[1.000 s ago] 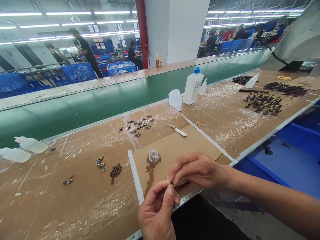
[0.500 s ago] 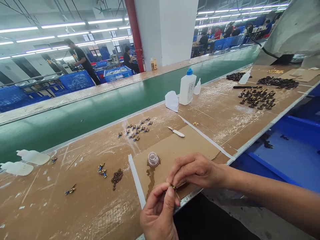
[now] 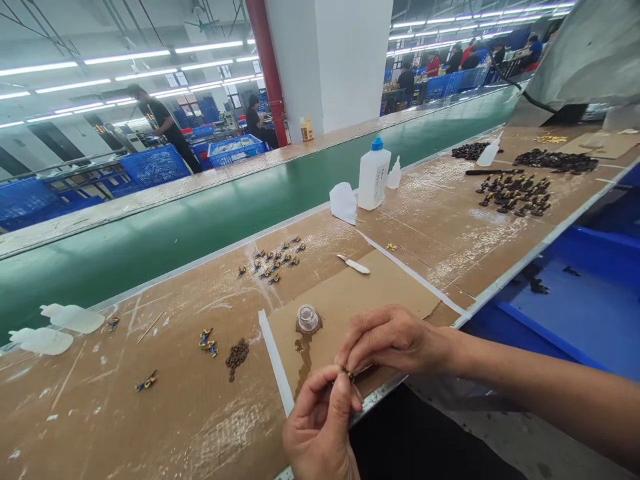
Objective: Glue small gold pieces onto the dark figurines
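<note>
My left hand [image 3: 323, 427] pinches a small dark-and-yellow part [image 3: 349, 375] between thumb and forefinger at the table's front edge. Bent over it from the right, my right hand [image 3: 397, 340] has its fingertips closed on the same part, and most of it is hidden. Just beyond the hands, a small clear cup [image 3: 308, 319] stands on a cardboard sheet [image 3: 370, 300], with a wet brown stain beside it. A white-handled knife [image 3: 354, 264] lies farther back on the sheet. Left of the sheet are a pile of small brown rings [image 3: 237, 357] and several blue-and-yellow pieces [image 3: 209, 342].
More small blue-and-yellow pieces [image 3: 274, 260] lie behind the sheet. A blue-capped bottle [image 3: 374, 175] stands at the back, and two squeeze bottles [image 3: 43, 341] lie at left. Dark figures [image 3: 517, 195] stand at right, above a blue bin [image 3: 565, 313]. A green conveyor belt [image 3: 210, 207] runs behind.
The view has shifted slightly, so the table items at left appear a little farther right. Both hands keep nearly the same pinch on the small part.
</note>
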The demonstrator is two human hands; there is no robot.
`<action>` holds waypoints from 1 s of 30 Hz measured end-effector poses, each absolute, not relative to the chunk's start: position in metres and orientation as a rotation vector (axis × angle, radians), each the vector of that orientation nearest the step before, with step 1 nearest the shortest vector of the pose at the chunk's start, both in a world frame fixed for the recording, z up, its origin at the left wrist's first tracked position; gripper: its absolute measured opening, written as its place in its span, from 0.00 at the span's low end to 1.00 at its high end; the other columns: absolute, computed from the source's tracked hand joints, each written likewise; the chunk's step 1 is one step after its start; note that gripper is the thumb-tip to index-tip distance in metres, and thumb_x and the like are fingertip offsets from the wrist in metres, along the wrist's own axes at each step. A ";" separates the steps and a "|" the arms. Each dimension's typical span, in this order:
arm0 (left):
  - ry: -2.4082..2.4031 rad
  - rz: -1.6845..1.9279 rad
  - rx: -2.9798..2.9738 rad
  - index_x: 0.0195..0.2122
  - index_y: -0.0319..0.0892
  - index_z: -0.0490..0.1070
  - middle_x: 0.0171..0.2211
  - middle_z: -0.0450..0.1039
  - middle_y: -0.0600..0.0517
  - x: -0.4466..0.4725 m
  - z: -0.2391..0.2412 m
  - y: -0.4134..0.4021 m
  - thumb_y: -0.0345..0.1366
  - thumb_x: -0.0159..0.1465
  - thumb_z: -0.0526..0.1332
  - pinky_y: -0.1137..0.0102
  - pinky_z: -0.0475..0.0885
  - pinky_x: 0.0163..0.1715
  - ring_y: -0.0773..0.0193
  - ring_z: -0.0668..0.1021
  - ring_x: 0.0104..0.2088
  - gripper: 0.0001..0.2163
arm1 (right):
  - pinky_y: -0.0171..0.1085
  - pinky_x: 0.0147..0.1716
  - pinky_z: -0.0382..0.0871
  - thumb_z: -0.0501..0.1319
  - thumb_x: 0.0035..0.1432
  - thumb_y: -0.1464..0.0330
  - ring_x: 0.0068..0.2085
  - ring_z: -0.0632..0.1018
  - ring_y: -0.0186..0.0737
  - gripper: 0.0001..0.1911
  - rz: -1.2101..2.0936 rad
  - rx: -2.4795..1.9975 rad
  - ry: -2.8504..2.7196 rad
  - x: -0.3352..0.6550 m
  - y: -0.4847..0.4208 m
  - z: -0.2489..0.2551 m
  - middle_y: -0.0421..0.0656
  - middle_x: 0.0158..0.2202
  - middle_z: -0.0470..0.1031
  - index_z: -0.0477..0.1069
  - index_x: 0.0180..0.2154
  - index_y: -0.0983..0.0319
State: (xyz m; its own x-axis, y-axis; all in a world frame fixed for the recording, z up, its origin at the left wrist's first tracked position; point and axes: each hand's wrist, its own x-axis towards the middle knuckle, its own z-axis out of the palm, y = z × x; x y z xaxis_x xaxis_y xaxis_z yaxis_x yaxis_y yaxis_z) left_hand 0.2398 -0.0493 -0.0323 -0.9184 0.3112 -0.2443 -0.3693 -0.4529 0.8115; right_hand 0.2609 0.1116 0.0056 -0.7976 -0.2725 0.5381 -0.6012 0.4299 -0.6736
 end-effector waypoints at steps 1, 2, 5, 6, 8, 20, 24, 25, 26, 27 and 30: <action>1.349 2.383 -0.088 0.27 0.42 0.77 0.15 0.68 0.55 0.240 -0.032 -0.049 0.37 0.45 0.72 0.79 0.66 0.25 0.73 0.70 0.19 0.09 | 0.27 0.41 0.72 0.54 0.61 0.77 0.38 0.78 0.31 0.11 1.311 0.746 -2.342 0.261 0.112 0.006 0.50 0.38 0.77 0.75 0.37 0.69; 1.347 2.386 -0.089 0.27 0.42 0.77 0.16 0.69 0.55 0.240 -0.033 -0.049 0.37 0.45 0.72 0.79 0.65 0.24 0.73 0.70 0.19 0.10 | 0.27 0.40 0.72 0.54 0.62 0.77 0.38 0.78 0.31 0.11 1.308 0.744 -2.342 0.261 0.112 0.006 0.50 0.37 0.77 0.75 0.36 0.69; 1.343 2.397 -0.074 0.27 0.42 0.77 0.15 0.68 0.55 0.239 -0.034 -0.050 0.37 0.45 0.72 0.79 0.66 0.24 0.73 0.70 0.19 0.09 | 0.27 0.39 0.72 0.53 0.63 0.75 0.37 0.78 0.30 0.11 1.291 0.738 -2.348 0.262 0.111 0.007 0.50 0.37 0.77 0.75 0.36 0.68; 1.342 2.399 -0.066 0.27 0.41 0.77 0.15 0.68 0.55 0.239 -0.034 -0.050 0.36 0.46 0.72 0.79 0.66 0.25 0.73 0.71 0.19 0.09 | 0.27 0.39 0.72 0.53 0.63 0.74 0.37 0.78 0.30 0.12 1.286 0.735 -2.351 0.262 0.111 0.007 0.50 0.37 0.77 0.75 0.36 0.68; 1.340 2.394 -0.058 0.28 0.41 0.77 0.15 0.68 0.54 0.239 -0.035 -0.050 0.36 0.46 0.71 0.78 0.66 0.25 0.72 0.71 0.19 0.09 | 0.28 0.39 0.72 0.53 0.63 0.74 0.37 0.78 0.31 0.12 1.285 0.734 -2.348 0.262 0.111 0.007 0.50 0.37 0.77 0.75 0.37 0.68; 1.343 2.376 -0.085 0.27 0.41 0.77 0.14 0.68 0.55 0.239 -0.033 -0.050 0.37 0.45 0.72 0.80 0.65 0.24 0.74 0.71 0.19 0.10 | 0.27 0.39 0.72 0.55 0.61 0.76 0.37 0.78 0.31 0.10 1.305 0.750 -2.322 0.260 0.112 0.004 0.50 0.37 0.77 0.75 0.36 0.69; 1.347 2.393 -0.087 0.26 0.41 0.77 0.14 0.68 0.55 0.239 -0.033 -0.050 0.37 0.44 0.72 0.80 0.65 0.23 0.73 0.71 0.18 0.10 | 0.27 0.40 0.72 0.55 0.61 0.76 0.38 0.78 0.31 0.10 1.309 0.737 -2.325 0.262 0.113 0.004 0.50 0.38 0.77 0.75 0.37 0.68; 1.348 2.396 -0.083 0.26 0.41 0.77 0.14 0.68 0.55 0.239 -0.033 -0.050 0.37 0.43 0.73 0.80 0.66 0.23 0.73 0.71 0.18 0.10 | 0.27 0.40 0.72 0.55 0.61 0.76 0.38 0.78 0.31 0.10 1.307 0.736 -2.325 0.262 0.113 0.004 0.50 0.38 0.77 0.75 0.37 0.68; 1.350 2.397 -0.078 0.26 0.41 0.77 0.14 0.68 0.54 0.239 -0.032 -0.049 0.37 0.43 0.73 0.80 0.66 0.23 0.73 0.71 0.18 0.10 | 0.27 0.40 0.72 0.55 0.61 0.75 0.38 0.78 0.31 0.10 1.303 0.736 -2.321 0.263 0.113 0.004 0.50 0.38 0.77 0.76 0.38 0.68; 1.352 2.397 -0.078 0.26 0.41 0.77 0.14 0.68 0.54 0.239 -0.031 -0.049 0.37 0.43 0.73 0.80 0.66 0.22 0.73 0.71 0.18 0.10 | 0.27 0.40 0.73 0.55 0.61 0.75 0.38 0.78 0.31 0.10 1.300 0.737 -2.311 0.263 0.113 0.003 0.50 0.38 0.77 0.76 0.38 0.68; 1.350 2.405 -0.090 0.25 0.41 0.77 0.14 0.68 0.54 0.239 -0.029 -0.048 0.36 0.42 0.73 0.80 0.65 0.21 0.73 0.70 0.18 0.10 | 0.28 0.40 0.73 0.56 0.61 0.75 0.38 0.79 0.31 0.10 1.308 0.738 -2.256 0.265 0.113 0.001 0.50 0.39 0.78 0.76 0.38 0.68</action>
